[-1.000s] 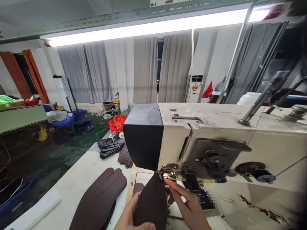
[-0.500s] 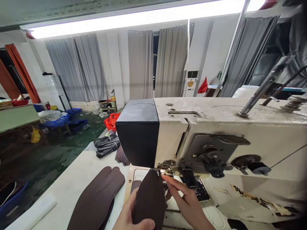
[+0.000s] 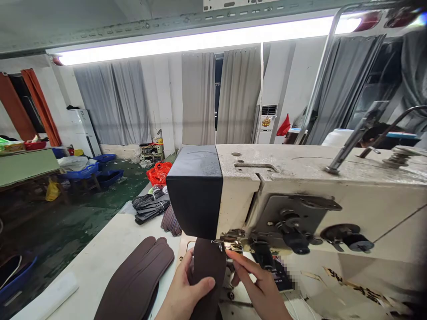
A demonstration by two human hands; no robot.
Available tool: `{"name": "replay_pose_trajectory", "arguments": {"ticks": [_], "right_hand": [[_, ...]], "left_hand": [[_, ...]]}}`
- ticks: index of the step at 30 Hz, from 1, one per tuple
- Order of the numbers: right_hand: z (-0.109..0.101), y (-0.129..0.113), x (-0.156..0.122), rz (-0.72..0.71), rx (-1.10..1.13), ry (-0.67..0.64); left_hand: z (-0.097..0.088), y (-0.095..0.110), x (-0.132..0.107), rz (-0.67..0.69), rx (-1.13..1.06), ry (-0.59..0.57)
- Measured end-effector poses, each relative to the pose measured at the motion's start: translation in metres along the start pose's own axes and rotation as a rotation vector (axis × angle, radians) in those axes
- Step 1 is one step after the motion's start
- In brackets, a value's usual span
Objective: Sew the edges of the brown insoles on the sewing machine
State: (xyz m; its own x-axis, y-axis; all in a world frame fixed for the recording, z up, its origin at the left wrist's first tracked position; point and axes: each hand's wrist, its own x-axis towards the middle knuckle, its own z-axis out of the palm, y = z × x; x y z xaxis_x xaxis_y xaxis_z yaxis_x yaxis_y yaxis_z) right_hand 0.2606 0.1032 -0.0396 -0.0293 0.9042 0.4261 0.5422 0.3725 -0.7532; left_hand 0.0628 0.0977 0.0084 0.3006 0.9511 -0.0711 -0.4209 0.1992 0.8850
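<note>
A dark brown, sole-shaped piece (image 3: 209, 280) lies at the sewing machine's presser foot (image 3: 230, 246), its far end hidden behind the black head cover (image 3: 195, 202). My left hand (image 3: 187, 284) is closed on its left side, the thumb on top and the fingers partly hidden. Close to the foot, at the piece's right edge, my right hand (image 3: 258, 284) has thumb and index finger drawn together in a pinch. What sits between those fingertips is too small to make out. A pile of similar brown pieces (image 3: 133, 278) rests on the table to the left.
Tied dark bundles (image 3: 150, 206) and a red plastic bag (image 3: 158, 173) are at the table's far edge. The cream machine arm (image 3: 320, 175) spans the right side. A phone (image 3: 282, 273) lies beneath it. A white strip (image 3: 53, 298) is at the front left.
The brown piece has turned and moved farther in, so its tip now disappears behind the head cover. My left hand has shifted forward with it. The right hand stays near the foot; the view has tilted up.
</note>
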Motion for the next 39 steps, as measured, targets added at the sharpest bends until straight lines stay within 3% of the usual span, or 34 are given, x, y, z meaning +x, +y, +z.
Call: {"name": "replay_pose_trajectory", "arguments": {"ticks": [6,13,19,23,34,39], "right_hand": [[-0.001,-0.008,0.001,0.000,0.040,0.003],[0.000,-0.007,0.002,-0.008,0.107,-0.021],[0.003,0.004,-0.001,0.014,0.091,-0.002],[0.000,-0.003,0.000,0.038,0.102,-0.024],[0.002,-0.007,0.002,0.033,0.147,0.018],[0.000,-0.011,0.002,0.050,0.152,-0.019]], "left_hand": [[0.010,-0.009,0.004,0.017,0.032,0.142],[0.015,-0.015,-0.001,-0.026,-0.042,0.155],[0.001,-0.001,-0.005,-0.169,0.122,-0.002],[-0.003,0.011,0.000,-0.207,0.163,-0.024],[0.000,0.020,0.028,-0.077,0.216,-0.013],[0.004,0.010,0.033,-0.036,0.118,0.116]]}}
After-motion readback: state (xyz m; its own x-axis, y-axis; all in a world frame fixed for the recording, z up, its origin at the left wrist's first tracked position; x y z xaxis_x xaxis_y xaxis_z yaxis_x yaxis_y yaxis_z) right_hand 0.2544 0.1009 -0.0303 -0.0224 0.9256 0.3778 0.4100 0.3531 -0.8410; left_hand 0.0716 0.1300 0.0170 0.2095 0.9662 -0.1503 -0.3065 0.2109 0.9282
